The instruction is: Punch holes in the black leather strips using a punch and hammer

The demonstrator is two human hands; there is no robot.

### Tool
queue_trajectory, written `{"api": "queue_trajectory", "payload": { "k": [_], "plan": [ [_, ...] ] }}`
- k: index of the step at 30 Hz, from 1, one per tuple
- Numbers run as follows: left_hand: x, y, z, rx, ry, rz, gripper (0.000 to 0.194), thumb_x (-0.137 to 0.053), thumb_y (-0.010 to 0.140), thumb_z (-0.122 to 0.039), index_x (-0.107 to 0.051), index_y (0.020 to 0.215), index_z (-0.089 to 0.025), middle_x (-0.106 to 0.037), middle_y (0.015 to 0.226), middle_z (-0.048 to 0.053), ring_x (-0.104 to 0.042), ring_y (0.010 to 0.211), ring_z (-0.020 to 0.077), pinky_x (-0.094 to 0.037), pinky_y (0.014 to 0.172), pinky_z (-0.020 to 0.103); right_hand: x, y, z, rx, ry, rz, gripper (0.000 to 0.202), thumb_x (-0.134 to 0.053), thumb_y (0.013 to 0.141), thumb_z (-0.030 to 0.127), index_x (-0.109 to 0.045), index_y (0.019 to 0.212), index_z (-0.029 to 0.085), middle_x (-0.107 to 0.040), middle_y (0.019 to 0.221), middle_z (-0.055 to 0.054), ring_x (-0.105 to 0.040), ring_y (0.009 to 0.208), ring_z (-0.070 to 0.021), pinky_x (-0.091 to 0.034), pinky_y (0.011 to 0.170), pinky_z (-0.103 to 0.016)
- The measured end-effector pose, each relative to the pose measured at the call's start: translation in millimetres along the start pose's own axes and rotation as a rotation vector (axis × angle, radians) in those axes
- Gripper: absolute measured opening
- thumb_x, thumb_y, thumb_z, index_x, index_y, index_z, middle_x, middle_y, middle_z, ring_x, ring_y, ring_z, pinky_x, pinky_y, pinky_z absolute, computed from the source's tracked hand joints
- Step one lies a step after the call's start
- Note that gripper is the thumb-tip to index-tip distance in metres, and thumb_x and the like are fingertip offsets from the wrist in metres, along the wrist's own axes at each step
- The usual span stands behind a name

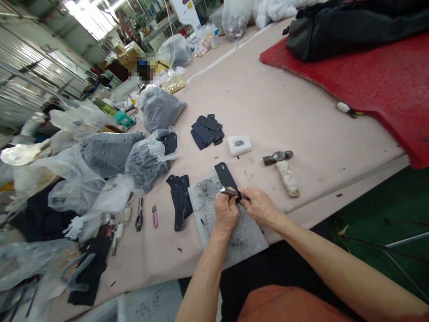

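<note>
My left hand (226,211) is closed round a short, shiny metal tool (228,191), whose exact kind I cannot make out. Close beside it, the fingers of my right hand (260,205) pinch the near end of a dark flat piece (225,175) with holes at its far end. This piece lies over a grey, scuffed board (209,201) strewn with dark scraps. To the right rests a ball-peen hammer (280,157) with a wrapped handle. Beyond the board are a white block (239,145) with a dark smudge and a thin metal pin (247,179).
Dark cut pieces lie in a far pile (207,130) and a left pile (180,201). Pink-handled snips (154,216) and a black cutter (139,214) lie farther left. Filled plastic bags (150,156) crowd the left side. A red sheet (368,76) covers the far right.
</note>
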State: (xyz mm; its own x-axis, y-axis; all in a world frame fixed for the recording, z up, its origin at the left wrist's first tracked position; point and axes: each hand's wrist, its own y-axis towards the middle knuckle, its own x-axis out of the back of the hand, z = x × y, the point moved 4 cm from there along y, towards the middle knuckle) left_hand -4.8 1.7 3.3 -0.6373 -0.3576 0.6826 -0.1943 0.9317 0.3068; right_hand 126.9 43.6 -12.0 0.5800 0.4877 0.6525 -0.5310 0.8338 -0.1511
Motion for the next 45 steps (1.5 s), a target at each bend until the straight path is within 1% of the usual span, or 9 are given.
{"api": "queue_trajectory", "payload": {
  "k": [4,9,14,22,26,31,36,42,45],
  "plan": [
    [-0.8,1.4,0.4,0.007,-0.019,0.011,0.017,-0.047,0.089,-0.016,-0.063,0.093,-0.019,-0.070,0.097,0.008,-0.062,0.094,0.0215,-0.049,0.088,0.036,22.0,-2.8,-6.0,0.017,0.011,-0.062,0.029,-0.056,0.088,0.023,-0.066,0.114,0.020,-0.065,0.094,-0.006,-0.059,0.085,-0.0179,-0.042,0.080,-0.028],
    [-4.2,0.7,3.9,0.070,-0.002,0.048,0.014,-0.050,0.087,-0.014,-0.062,0.087,-0.020,-0.068,0.093,0.007,-0.062,0.092,0.0219,-0.048,0.087,0.036,85.6,-14.9,-44.5,-0.151,-0.311,-0.452,0.044,-0.062,0.085,0.037,-0.059,0.121,0.013,-0.059,0.115,-0.018,-0.055,0.105,-0.0316,-0.042,0.091,-0.042],
    [-4.5,0.6,1.8,0.073,0.003,0.045,0.014,-0.051,0.082,-0.009,-0.059,0.085,-0.020,-0.066,0.088,0.006,-0.060,0.087,0.0220,-0.046,0.081,0.034,105.8,-12.1,-80.3,-0.305,-0.419,-0.368,0.056,-0.066,0.077,0.039,-0.053,0.123,0.010,-0.059,0.107,-0.023,-0.058,0.101,-0.0367,-0.046,0.082,-0.046],
    [-3.1,0.5,1.1,0.049,-0.038,0.019,0.012,-0.053,0.083,-0.008,-0.057,0.084,-0.020,-0.064,0.084,0.005,-0.059,0.084,0.0210,-0.044,0.078,0.032,91.7,-23.3,-79.3,-0.564,0.929,-0.178,0.026,-0.068,0.072,0.024,-0.050,0.089,0.020,-0.057,0.063,0.001,-0.054,0.047,-0.0117,-0.043,0.042,-0.022],
    [-2.5,0.9,0.6,0.063,-0.042,0.029,0.012,-0.053,0.083,-0.008,-0.057,0.082,-0.020,-0.064,0.083,0.005,-0.059,0.083,0.0207,-0.044,0.078,0.031,92.1,-39.6,-60.8,-0.676,1.065,-0.263,0.020,-0.062,0.076,0.017,-0.051,0.092,0.018,-0.055,0.059,0.003,-0.047,0.040,-0.0065,-0.035,0.035,-0.014],
    [-3.9,0.8,3.4,0.077,-0.028,0.041,0.012,-0.053,0.083,-0.009,-0.056,0.082,-0.020,-0.064,0.084,0.005,-0.059,0.085,0.0208,-0.044,0.079,0.032,150.3,-51.9,25.3,-0.239,0.698,-0.327,0.047,-0.067,0.077,0.030,-0.057,0.121,0.019,-0.057,0.061,0.004,-0.046,0.040,-0.0094,-0.032,0.032,-0.018],
    [-4.1,1.3,4.3,0.056,-0.016,0.031,0.012,-0.053,0.083,-0.008,-0.057,0.083,-0.020,-0.065,0.085,0.005,-0.059,0.085,0.0210,-0.045,0.080,0.033,212.6,-80.9,134.4,0.328,0.105,-0.703,0.068,-0.065,0.085,0.036,-0.041,0.149,0.030,-0.067,0.077,0.001,-0.055,0.055,-0.0126,-0.055,0.062,-0.028],
    [-4.9,1.9,3.6,0.042,-0.008,0.016,0.012,-0.052,0.083,-0.008,-0.055,0.080,-0.020,-0.064,0.083,0.005,-0.059,0.083,0.0204,-0.045,0.078,0.032,171.2,-67.9,131.8,0.506,-0.251,-0.168,0.059,-0.055,0.086,0.022,-0.049,0.144,0.029,-0.074,0.107,-0.005,-0.070,0.083,-0.0218,-0.057,0.077,-0.034],
    [-5.4,2.2,4.2,0.047,-0.008,0.016,0.012,-0.052,0.084,-0.009,-0.053,0.078,-0.020,-0.063,0.082,0.005,-0.059,0.083,0.0202,-0.045,0.077,0.031,189.0,-69.2,142.1,0.499,-0.276,-0.194,0.059,-0.056,0.087,0.022,-0.049,0.144,0.032,-0.071,0.120,-0.003,-0.070,0.099,-0.0246,-0.057,0.085,-0.038]
  ]
}}
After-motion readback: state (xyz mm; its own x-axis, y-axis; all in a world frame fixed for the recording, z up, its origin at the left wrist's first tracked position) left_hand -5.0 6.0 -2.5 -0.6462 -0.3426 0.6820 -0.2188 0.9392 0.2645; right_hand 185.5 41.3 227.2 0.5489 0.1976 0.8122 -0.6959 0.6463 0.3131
